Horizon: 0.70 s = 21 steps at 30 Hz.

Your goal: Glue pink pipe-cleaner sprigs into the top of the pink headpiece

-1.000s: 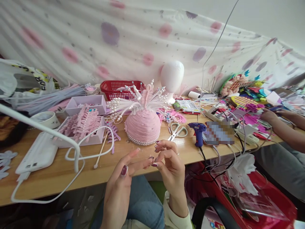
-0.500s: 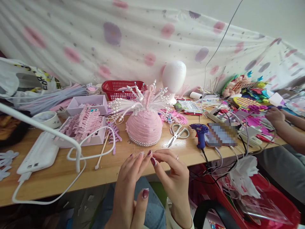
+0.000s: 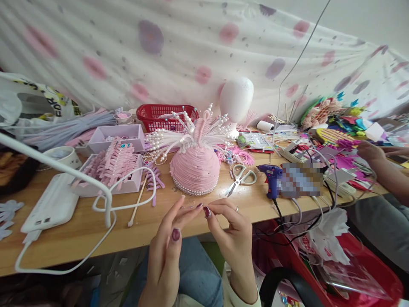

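My left hand (image 3: 169, 247) and my right hand (image 3: 231, 232) meet fingertip to fingertip just in front of the wooden table's (image 3: 79, 232) near edge. The right hand's fingers pinch at the left hand's fingertips; anything between them is too small to make out. The left hand's fingers are stretched out. Just beyond them sits a pink dome-shaped headpiece (image 3: 195, 164) edged with pearls, with white pearl-tipped sprays and a pink plume on top. Scissors (image 3: 240, 177) and a blue glue gun (image 3: 271, 179) lie to its right.
A white lamp arm (image 3: 57, 168) and white cable (image 3: 128, 200) cross the left. Lilac trays of pink pieces (image 3: 110, 170), a red basket (image 3: 159, 116) and a white foam head (image 3: 235, 100) stand behind. Another person's hand (image 3: 370, 153) works among coloured scraps at right. Red bin (image 3: 351, 273) below.
My hands stayed together at the table edge. The left hand turned from palm-up to upright, its fingers rubbing against the right hand's pinch. The view shifted slightly.
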Motion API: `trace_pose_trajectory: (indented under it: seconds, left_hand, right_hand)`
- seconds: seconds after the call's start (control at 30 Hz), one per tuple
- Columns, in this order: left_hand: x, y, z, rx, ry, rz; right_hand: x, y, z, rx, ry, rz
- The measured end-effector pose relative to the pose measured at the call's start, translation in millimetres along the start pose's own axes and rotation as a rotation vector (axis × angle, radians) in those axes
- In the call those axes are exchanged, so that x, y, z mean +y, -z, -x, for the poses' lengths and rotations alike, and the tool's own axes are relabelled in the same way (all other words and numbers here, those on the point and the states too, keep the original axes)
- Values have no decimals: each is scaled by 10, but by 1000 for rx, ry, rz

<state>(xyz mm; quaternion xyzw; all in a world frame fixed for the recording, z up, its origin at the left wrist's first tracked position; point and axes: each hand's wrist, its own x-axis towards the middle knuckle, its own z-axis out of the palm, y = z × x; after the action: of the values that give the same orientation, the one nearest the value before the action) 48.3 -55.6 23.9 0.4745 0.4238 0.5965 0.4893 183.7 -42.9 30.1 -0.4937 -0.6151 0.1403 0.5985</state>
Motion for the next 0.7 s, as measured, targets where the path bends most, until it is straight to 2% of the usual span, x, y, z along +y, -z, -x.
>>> trace_pose_trajectory:
  seconds: [0.2, 0.37, 0.5, 0.57, 0.7]
  left_hand:
    - [-14, 55, -96, 82, 147, 182]
    - [-109, 118, -193, -9, 343, 445]
    - [-88, 90, -184, -31, 378, 493]
    - [-59, 67, -159, -39, 360, 454]
    - [-15, 42, -118, -99, 324, 413]
  right_hand:
    - [57, 1, 28, 23, -44, -23]
    - [78, -33, 75, 122, -148, -251]
    - [103, -17, 88, 264, -140, -313]
    - [107, -7, 88, 206, -100, -262]
    - [76, -57, 81, -31, -41, -177]
